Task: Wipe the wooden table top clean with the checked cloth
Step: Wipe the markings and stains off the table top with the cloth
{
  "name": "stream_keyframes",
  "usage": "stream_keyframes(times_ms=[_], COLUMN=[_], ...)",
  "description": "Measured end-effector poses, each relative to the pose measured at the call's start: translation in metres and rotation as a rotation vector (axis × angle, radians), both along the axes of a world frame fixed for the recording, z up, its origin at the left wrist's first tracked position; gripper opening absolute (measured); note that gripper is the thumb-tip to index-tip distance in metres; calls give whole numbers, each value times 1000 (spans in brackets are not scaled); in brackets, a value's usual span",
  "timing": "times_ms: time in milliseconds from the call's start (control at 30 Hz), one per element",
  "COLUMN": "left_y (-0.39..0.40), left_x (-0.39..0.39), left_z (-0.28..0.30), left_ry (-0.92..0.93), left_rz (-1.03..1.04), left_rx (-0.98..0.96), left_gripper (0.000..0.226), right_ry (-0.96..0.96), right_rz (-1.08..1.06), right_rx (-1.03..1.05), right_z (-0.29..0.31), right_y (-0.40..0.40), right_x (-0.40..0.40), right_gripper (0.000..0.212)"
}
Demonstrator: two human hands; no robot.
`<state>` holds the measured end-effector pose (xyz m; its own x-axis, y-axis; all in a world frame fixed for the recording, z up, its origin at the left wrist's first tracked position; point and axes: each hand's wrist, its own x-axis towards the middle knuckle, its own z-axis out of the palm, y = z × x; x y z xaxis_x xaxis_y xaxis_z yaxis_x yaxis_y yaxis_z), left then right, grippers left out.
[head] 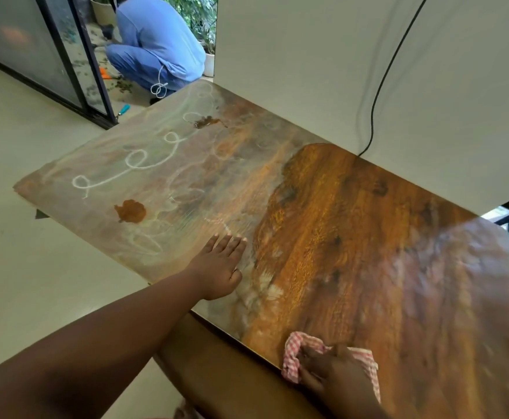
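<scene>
Checked cloth point(331, 358) is held bunched under the right hand point(334, 373) at the lower right, on the table's point(353, 237) near edge.
Mid-frame, the left hand point(221, 267) is laid flat, fingers straight, on the dusty part. Firm overlapping strokes are best carried leftward; two brown spills point(130, 211) and chalky loops point(132, 164) at upper left are not yet wiped.

Right hand point(331, 370) is pressing the pink checked cloth point(295, 352) onto the wooden table point(353, 222) by the near edge, left hand point(220, 267) is lying flat on the hazy, chalk-scribbled part, with two brown blotches point(130, 210) farther out.
</scene>
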<state>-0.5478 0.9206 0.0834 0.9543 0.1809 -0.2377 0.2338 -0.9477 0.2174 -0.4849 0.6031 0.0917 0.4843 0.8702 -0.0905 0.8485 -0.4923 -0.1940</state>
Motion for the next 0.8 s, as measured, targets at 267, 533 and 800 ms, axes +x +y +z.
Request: stream_keyframes(times_ms=[267,533,800], left_y=[-1,9,6], left_x=[-2,-17,-35], left_z=[-2,15,19], left_ry=[43,59,45], left_rz=[4,52,103], left_rx=[51,135,121], left_gripper=[88,84,86], right_ry=[61,27,114], right_rz=[-3,-118,92], right_rx=[73,115,111], right_z=[-16,-14,3], right_y=[99,74,129], right_x=[-30,43,-28], right_gripper=[29,41,21])
